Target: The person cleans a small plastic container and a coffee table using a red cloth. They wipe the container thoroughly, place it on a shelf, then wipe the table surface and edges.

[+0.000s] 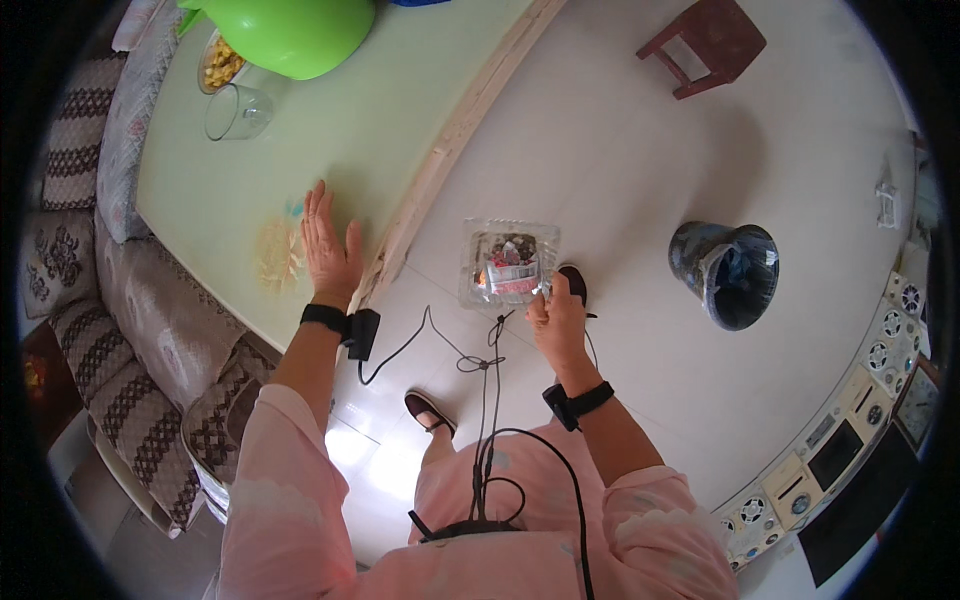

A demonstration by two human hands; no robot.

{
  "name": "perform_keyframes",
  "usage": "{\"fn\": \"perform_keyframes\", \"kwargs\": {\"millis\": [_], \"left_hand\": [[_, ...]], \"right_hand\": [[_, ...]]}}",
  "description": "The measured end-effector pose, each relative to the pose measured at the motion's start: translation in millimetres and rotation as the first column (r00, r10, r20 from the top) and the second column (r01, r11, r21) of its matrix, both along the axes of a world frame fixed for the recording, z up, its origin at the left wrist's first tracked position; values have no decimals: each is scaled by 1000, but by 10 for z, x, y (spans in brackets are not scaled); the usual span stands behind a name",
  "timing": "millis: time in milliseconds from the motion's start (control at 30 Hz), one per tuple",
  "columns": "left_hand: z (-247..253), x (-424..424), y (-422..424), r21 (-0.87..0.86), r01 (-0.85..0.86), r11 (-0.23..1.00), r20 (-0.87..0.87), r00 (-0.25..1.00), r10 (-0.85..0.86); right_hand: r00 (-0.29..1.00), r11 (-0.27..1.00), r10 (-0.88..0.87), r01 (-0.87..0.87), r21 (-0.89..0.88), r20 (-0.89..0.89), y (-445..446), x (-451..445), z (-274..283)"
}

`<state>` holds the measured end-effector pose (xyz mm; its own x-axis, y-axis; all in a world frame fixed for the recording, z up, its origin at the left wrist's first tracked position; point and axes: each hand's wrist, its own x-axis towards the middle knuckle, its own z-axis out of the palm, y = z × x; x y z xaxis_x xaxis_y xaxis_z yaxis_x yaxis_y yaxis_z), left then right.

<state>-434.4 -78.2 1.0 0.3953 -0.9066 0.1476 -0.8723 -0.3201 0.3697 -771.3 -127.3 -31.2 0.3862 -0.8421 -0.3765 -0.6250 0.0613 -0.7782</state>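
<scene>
My right hand point(559, 319) grips the near right corner of a clear plastic tray point(474, 262), held above the floor. Wrappers and dark bits lie in the tray, with a wrapper that bears print point(512, 276) on top. My left hand point(328, 244) is over the pale green tabletop point(337, 97), fingers extended and holding nothing; it seems to rest near the table's corner, beside a faded printed pattern point(279, 255). A clear drinking glass point(238, 112) stands farther up the table, near a bowl of yellow pieces point(223, 64) and a bright green plastic vessel point(300, 34).
A dark bin with a liner point(694, 259) stands on the floor to the right, a red-brown stool point(716, 41) beyond it. A patterned sofa point(157, 315) lines the left. Audio equipment point(825, 457) sits at right. Thin cables point(484, 405) hang before my body.
</scene>
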Motion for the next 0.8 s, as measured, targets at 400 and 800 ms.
{"fn": "perform_keyframes", "kwargs": {"millis": [400, 800], "left_hand": [[816, -1545, -207, 288, 237, 928, -747, 662, 62], [1389, -2617, -1183, 527, 300, 795, -548, 835, 48]], "right_hand": [[988, 955, 146, -154, -253, -50, -151, -588, 800], [964, 897, 258, -261, -357, -58, -1081, -1371, 1804]]}}
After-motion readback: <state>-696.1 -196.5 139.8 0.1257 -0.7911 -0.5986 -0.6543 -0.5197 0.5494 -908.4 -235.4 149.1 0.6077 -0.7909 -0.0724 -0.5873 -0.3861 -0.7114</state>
